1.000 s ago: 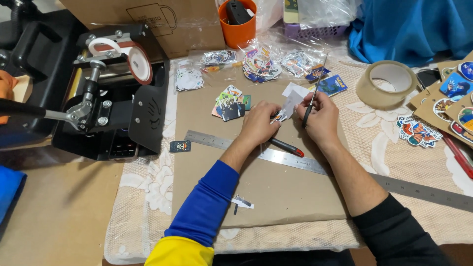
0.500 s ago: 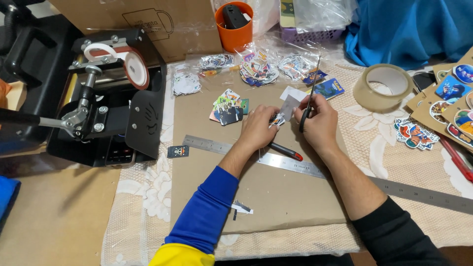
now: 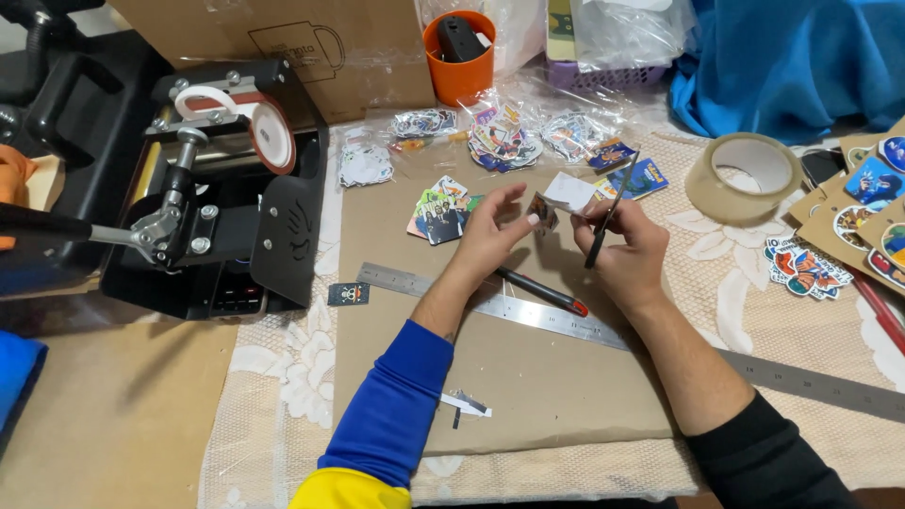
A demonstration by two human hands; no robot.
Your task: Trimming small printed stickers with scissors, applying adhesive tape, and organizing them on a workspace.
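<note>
A small sticker is being pinched by the left hand. Black scissors are being gripped by the right hand, over the brown cardboard.

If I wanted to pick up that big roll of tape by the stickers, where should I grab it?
The roll of tape lies flat on the lace cloth with its open hole facing up. Probably best to come straight down from above, put fingers inside the hole and thumb on the outer wall, pinching the near rim. The near side is freest; the sticker cards crowd its right side.
</note>
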